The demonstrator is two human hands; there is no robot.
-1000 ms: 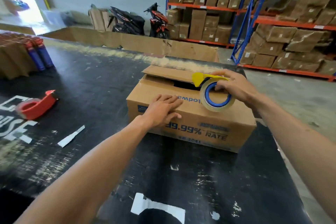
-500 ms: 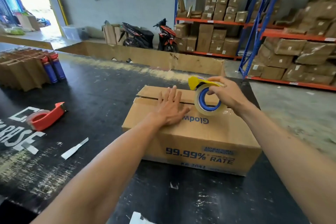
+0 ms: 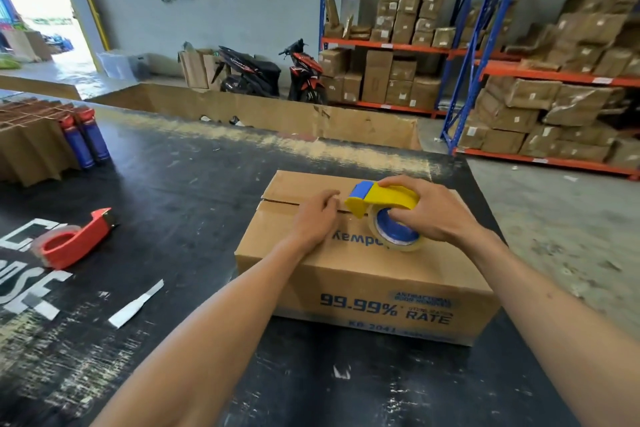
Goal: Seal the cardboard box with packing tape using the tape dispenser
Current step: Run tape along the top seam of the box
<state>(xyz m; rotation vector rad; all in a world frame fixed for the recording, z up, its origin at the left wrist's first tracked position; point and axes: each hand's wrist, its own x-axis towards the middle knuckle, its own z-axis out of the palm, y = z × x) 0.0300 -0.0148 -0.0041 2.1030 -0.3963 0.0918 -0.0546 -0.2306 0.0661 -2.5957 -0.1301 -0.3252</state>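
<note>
Head view: brown printed cardboard box (image 3: pixel 367 274) sits on the black worktable (image 3: pixel 194 204), both top flaps folded down, seam running across the lid with no tape visible on it. Right hand (image 3: pixel 433 215) grips the yellow-and-blue tape dispenser with clear roll (image 3: pixel 388 215), its nose resting at the seam near mid-lid. Left hand (image 3: pixel 315 222) lies on the lid just beside the nose, fingers curled; whether it pinches a tape end cannot be told. Judged step: anchoring the tape start. Next move likely calls for pressing the tape end down, then drawing the dispenser along the seam. Red spare dispenser (image 3: pixel 72 239) lies well apart, unused.
</note>
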